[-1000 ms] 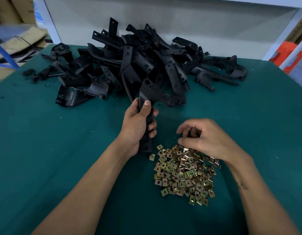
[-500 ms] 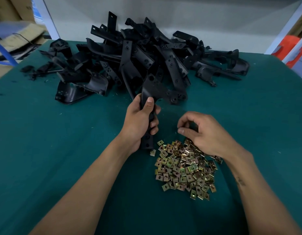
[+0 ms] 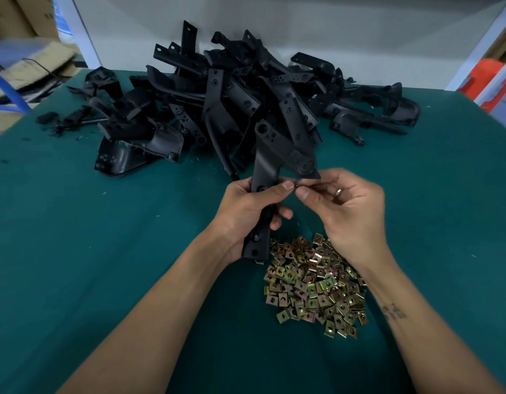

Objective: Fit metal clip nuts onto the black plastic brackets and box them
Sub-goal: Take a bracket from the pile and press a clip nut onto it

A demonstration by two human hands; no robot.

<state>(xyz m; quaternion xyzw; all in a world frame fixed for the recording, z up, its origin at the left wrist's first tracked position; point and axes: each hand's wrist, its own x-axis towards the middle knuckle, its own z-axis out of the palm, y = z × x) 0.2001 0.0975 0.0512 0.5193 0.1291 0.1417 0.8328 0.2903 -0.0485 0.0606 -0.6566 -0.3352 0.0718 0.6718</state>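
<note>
Black plastic bracket [image 3: 270,155] stands nearly upright above the green table [image 3: 104,251], its shaft gripped by the left hand [image 3: 252,207]. Beside its lower arm the right hand [image 3: 345,206] pinches a small clip nut [image 3: 298,184] between thumb and forefinger. Loose clip nuts [image 3: 314,285] lie heaped below, more brackets [image 3: 232,95] piled behind.

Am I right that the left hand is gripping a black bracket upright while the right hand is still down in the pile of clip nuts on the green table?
Not quite. The head view shows the left hand gripping the black bracket upright, but the right hand is raised above the pile of clip nuts, pinching something small beside the bracket. The table is green.
</note>
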